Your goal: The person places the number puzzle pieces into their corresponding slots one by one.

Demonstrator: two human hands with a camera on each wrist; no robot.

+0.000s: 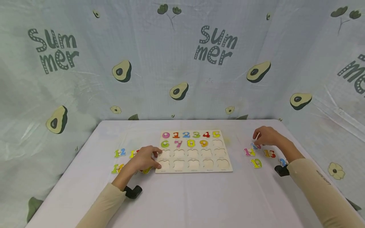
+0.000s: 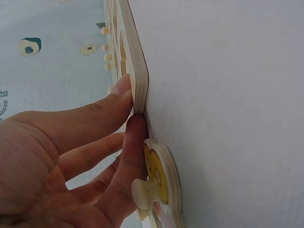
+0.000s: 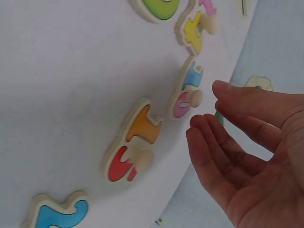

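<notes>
You appear to be picking the blue-and-pink piece
Your left hand pinches the board; your empty right hand should next pinch the piece's knob.

Pale cloth hangs from nine o'clock through twelve to three, printed with avocados, small flowers and dark green lettering, "summer" reading at ten and at one. A whitish, faintly pink table top spreads toward six o'clock under soft, diffuse light.

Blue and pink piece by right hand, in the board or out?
Out: the piece lies on the table, apart from the board.
</notes>
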